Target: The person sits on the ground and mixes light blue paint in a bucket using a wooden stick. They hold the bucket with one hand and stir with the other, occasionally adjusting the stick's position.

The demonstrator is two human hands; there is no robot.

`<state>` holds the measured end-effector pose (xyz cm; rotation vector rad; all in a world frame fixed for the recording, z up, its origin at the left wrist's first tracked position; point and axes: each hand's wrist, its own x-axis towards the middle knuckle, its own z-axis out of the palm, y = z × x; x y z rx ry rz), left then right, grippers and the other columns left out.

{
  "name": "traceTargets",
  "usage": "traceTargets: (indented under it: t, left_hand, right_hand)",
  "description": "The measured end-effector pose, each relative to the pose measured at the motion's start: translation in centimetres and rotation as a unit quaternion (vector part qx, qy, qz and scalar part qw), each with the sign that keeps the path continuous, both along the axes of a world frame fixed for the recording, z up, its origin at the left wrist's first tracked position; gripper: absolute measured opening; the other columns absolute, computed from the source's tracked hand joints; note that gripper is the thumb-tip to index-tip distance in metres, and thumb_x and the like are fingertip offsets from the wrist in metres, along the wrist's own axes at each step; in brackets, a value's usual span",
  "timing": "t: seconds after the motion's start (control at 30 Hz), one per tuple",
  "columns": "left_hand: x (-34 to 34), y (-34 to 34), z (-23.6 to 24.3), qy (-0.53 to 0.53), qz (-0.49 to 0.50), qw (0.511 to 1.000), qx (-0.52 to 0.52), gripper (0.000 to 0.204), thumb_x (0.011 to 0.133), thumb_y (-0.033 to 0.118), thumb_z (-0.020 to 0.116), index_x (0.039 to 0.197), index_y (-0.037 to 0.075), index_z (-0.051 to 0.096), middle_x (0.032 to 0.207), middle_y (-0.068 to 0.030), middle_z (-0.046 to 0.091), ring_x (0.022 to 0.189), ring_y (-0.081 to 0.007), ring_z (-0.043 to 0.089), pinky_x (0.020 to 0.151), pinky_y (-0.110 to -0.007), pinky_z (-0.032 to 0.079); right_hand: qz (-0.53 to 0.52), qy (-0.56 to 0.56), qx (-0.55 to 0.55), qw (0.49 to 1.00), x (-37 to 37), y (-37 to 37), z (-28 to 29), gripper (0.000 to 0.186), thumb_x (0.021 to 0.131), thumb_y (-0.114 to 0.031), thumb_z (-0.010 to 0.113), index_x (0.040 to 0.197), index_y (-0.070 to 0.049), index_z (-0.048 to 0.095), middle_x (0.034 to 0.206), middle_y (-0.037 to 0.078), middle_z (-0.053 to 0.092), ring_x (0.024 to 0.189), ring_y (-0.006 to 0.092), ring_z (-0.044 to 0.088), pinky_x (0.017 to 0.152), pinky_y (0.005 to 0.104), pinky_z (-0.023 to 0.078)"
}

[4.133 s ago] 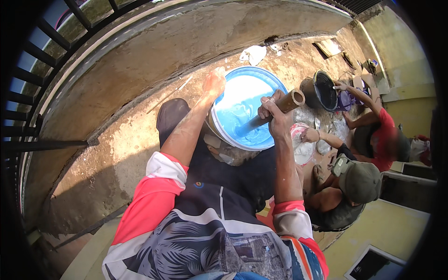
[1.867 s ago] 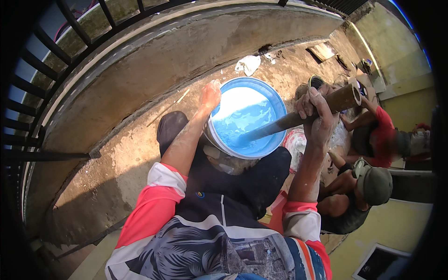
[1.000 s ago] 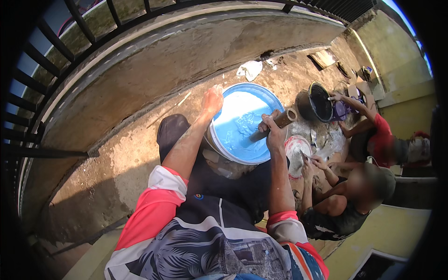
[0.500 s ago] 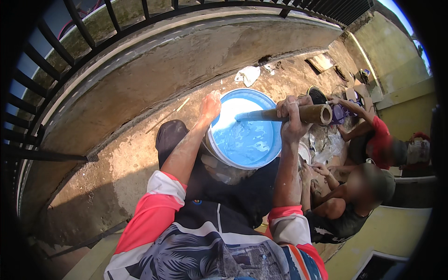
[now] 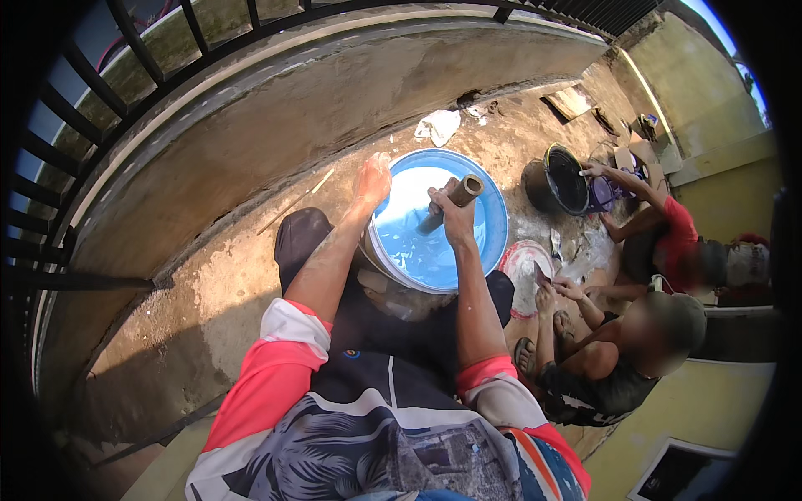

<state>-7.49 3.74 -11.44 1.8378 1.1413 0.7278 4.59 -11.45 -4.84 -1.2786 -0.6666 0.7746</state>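
A large bucket (image 5: 503,230) stands between my knees, holding light blue liquid (image 5: 418,255) that looks like paint. My left hand (image 5: 373,178) is closed on the bucket's left rim. Above the liquid, my right hand (image 5: 455,219) is wrapped round a thick bamboo pole (image 5: 468,188), whose hollow upper end points up at me. The pole's lower end dips into the liquid and is hidden there.
Right of me a person (image 5: 618,342) squats holding a blade-like tool (image 5: 542,275) by a whitish round lid (image 5: 528,260). Beyond, another person in red grips a black bucket (image 5: 566,179). A white cloth (image 5: 438,127) and thin stick (image 5: 296,200) lie near the low wall (image 5: 276,142).
My right hand has brought the pole's top left and inward over the bucket, so the pole stands steeper. My left hand stays on the rim. The black bucket has come more into view.
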Motion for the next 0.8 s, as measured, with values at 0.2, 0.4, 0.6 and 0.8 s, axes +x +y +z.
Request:
traceTargets:
  t: [0.2, 0.4, 0.6, 0.8]
  left_hand:
    - [0.6, 0.0, -0.9, 0.027, 0.041, 0.999, -0.011, 0.046, 0.101, 0.032, 0.041, 0.130, 0.002, 0.059, 0.128, -0.0252, 0.061, 0.119, -0.0451, 0.057, 0.101, -0.050, 0.046]
    - [-0.1, 0.5, -1.3, 0.006, 0.002, 1.000, 0.004, 0.047, 0.102, 0.033, 0.041, 0.129, 0.000, 0.059, 0.128, -0.0266, 0.061, 0.120, -0.0446, 0.057, 0.102, -0.049, 0.045]
    - [0.5, 0.1, -0.3, 0.011, 0.018, 0.999, -0.031, 0.044, 0.102, 0.032, 0.041, 0.127, 0.002, 0.062, 0.128, -0.0257, 0.061, 0.121, -0.0431, 0.057, 0.102, -0.049, 0.045]
    - [0.3, -0.2, 0.2, 0.023, 0.017, 0.999, -0.019, 0.045, 0.102, 0.033, 0.039, 0.124, 0.002, 0.063, 0.127, -0.0231, 0.063, 0.119, -0.0431, 0.057, 0.102, -0.049, 0.045]
  right_hand:
    - [0.028, 0.046, 0.024, 0.998, -0.8, -4.0, 12.2, 0.027, 0.082, -0.003, 0.074, 0.081, -0.009, 0.048, 0.063, 0.000, 0.048, 0.050, 0.0114, 0.048, 0.048, 0.0280, 0.040]
    - [-0.003, -0.035, 0.157, 0.987, -1.2, -6.1, 23.5, 0.022, 0.090, -0.002, 0.064, 0.084, -0.010, 0.044, 0.059, 0.000, 0.043, 0.048, 0.0097, 0.039, 0.050, 0.0278, 0.038]
    - [0.022, -0.126, 0.230, 0.965, -0.3, -3.5, 19.3, 0.022, 0.092, 0.001, 0.061, 0.085, -0.007, 0.042, 0.062, 0.002, 0.048, 0.053, 0.0092, 0.046, 0.050, 0.0263, 0.039]
    - [0.024, -0.154, 0.072, 0.985, 3.5, -0.1, 4.9, 0.025, 0.087, -0.002, 0.072, 0.077, -0.008, 0.050, 0.069, -0.001, 0.053, 0.060, 0.0069, 0.054, 0.053, 0.0243, 0.043]
